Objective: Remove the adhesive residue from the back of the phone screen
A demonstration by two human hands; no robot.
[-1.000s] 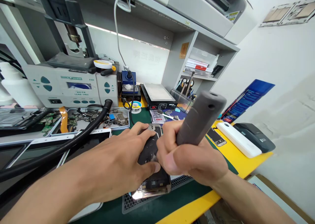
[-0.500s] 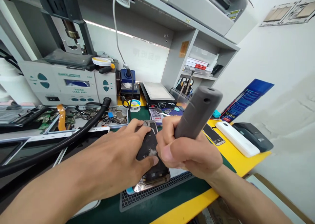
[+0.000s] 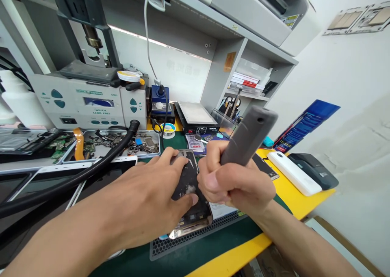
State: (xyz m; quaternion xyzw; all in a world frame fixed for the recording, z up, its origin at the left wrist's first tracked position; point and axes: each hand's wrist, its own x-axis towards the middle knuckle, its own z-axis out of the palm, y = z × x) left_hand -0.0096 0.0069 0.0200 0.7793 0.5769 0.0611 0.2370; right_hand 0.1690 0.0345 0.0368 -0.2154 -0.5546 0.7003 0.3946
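A dark, dismantled phone (image 3: 189, 177) lies on the work surface, scuffed, with a whitish patch in the middle and a shiny metal near end. My left hand (image 3: 152, 183) holds it down from the left, fingertips at its far end and thumb across its middle. My right hand (image 3: 236, 183) is closed in a fist round a thick grey tool handle (image 3: 250, 135) with a small hole near its top. The handle tilts up towards me at the phone's right edge. The tool's working end is hidden behind my fingers, so its kind does not show.
A hot-air station (image 3: 94, 104) stands at the left; its black hose (image 3: 100, 169) crosses white-framed screens (image 3: 61, 173). Behind are a parts tray (image 3: 146, 145), a solder spool (image 3: 168, 130) and a heating plate (image 3: 196, 116). A white oblong case (image 3: 294, 173) lies right. Beneath is a honeycomb-patterned mat (image 3: 164, 248).
The camera view has shifted slightly. My right hand and the grey handle have moved a little to the right. My left hand keeps its place on the phone.
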